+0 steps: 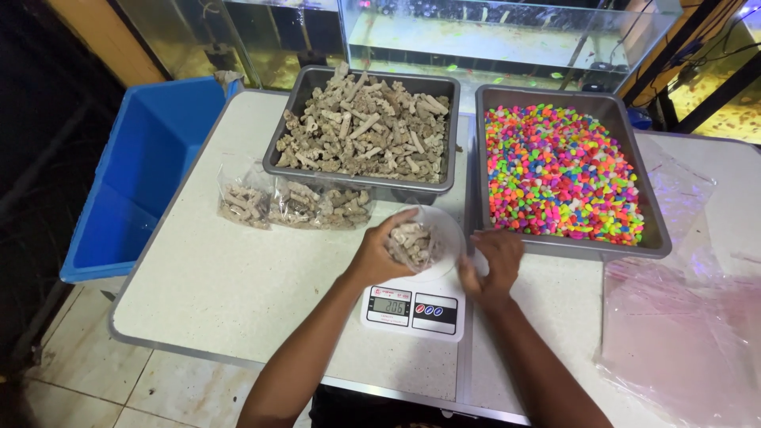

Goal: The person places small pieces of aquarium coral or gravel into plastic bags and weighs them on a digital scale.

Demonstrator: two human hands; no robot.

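We are looking down at a pale speckled desk where a small white kitchen scale is sitting near the front edge, its display lit. A round clear plastic bowl is resting on top of the scale, and our left hand is reaching into it, the fingers curling closed around a bunch of pale coral pieces that are sitting partly in the bowl. Our right hand is hovering just beside the bowl's right side, over the corner of the scale, with the fingers loosely bent and holding nothing that we can make out; whether it is touching the bowl's rim, we cannot tell. Behind the bowl a grey metal tray is holding a heap of the same coral rubble, and next to it on the right a second grey tray is brimming with brightly coloured pebbles. Two filled clear bags of coral pieces are lying on the desk in front of the first tray. A stack of empty clear plastic bags is lying at the right end, and a blue plastic bin is standing off the left side of the desk.
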